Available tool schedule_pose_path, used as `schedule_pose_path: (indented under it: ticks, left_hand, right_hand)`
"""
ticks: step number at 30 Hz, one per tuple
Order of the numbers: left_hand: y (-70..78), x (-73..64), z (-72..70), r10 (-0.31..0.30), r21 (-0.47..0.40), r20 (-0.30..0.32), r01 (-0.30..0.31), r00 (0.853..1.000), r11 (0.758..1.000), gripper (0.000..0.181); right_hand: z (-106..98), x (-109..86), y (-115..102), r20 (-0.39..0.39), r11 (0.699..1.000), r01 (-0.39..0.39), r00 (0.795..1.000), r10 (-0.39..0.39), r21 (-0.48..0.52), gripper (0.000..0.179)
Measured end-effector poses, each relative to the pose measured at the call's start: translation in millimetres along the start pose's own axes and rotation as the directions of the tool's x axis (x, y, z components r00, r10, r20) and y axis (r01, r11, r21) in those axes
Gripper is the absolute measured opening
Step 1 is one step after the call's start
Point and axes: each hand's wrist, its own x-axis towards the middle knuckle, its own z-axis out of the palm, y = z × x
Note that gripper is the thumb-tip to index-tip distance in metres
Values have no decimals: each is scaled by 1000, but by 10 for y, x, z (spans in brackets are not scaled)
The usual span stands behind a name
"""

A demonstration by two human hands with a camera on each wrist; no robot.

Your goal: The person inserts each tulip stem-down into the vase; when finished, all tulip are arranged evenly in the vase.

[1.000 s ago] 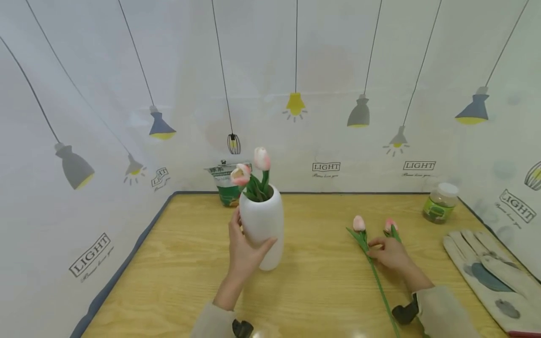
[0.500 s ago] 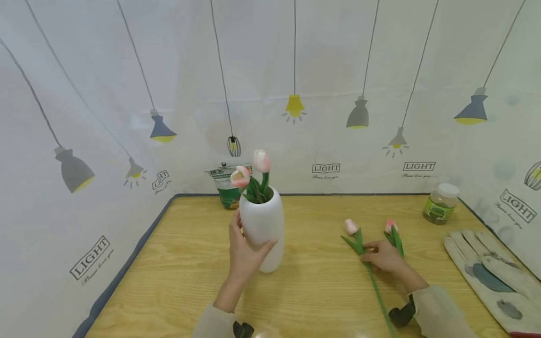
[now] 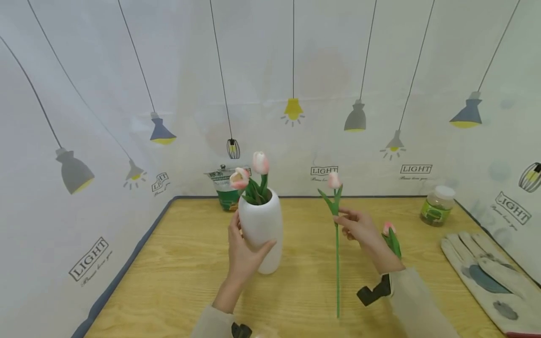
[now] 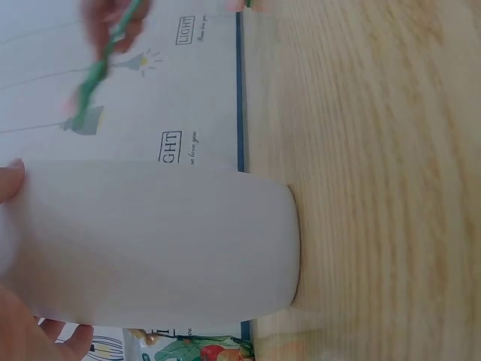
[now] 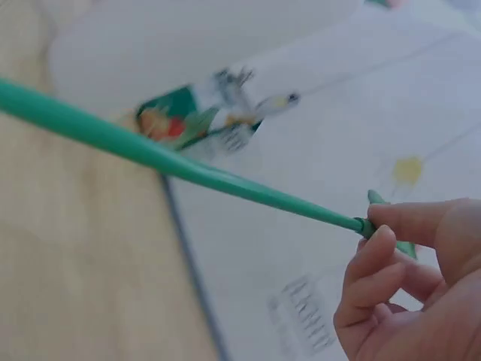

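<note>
The left hand (image 3: 246, 251) is clamping the white vase (image 3: 263, 230) from its left side, the thumb lying across the front. The vase is standing upright on the tabletop (image 3: 304, 295), its mouth facing up and bearing two pink tulips.

The right hand (image 3: 359, 227) is pinching the loose tulip (image 3: 337, 244) between thumb and fingers, just below the leaves; the remaining fingers are curling in beneath. The two hands are standing apart, the vase and the stem lying between them.

Governing relation: the held tulip is lying to the right of the vase, near but not touching. Its long axis is slanting, the bloom higher and pointing to the back wall (image 3: 296, 145), the lower end reaching toward the person. That end is sitting well apart from the vase's mouth; whether it is touching the tabletop cannot be determined.

The right forearm is angling inward from the lower right, the hand directed leftward toward the vase. The left forearm is reaching forward and slightly right. A further tulip (image 3: 393, 243) is lying beyond the right wrist, partly covered by the arm.
</note>
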Motion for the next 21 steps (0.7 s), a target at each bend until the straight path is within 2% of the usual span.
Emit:
schedule_pose_path:
  ticks: [3,5,8,11,13,15,19,20,21]
  left_hand:
    - [-12,-1,-8,3,2,-7,-3,1000,1000,101]
    - [-12,0,-8,2,0,-5,-2,1000,1000,100]
    - [-6,0,6,8,0,5,-8,1000,1000,99]
    - [2,-5,10,11,1,6,-11,1000,1000,99]
    - [0,-6,6,17,3,-1,-17,1000,1000,99]
    - [-6,-4,-2,21,4,-6,-21,1000,1000,99]
    - [-20,4,-8,23,5,-6,-23,1000,1000,99]
    - [-24,5,-9,21,4,-3,-21,1000,1000,99]
    - [-26,5,-11,22,2,-1,-22,1000,1000,99]
  right_hand:
    - [124,8,-424,-39,990,127,991,-125,67,49]
    - [163,-7,-718,-68,967,212,976,-205,141,43]
    - [169,-50,-1143,-122,904,332,943,-309,269,34]
    - [191,-70,-1521,-176,814,442,897,-405,376,29]
    - [242,-75,-1744,-223,747,512,858,-462,423,27]
    - [314,-79,-1936,-277,671,584,810,-517,457,26]
    - [477,-97,-2210,-384,513,706,702,-600,489,22]
    - [515,-95,-2254,-406,476,733,671,-620,485,21]
    - [550,-91,-2289,-423,449,751,650,-631,484,21]
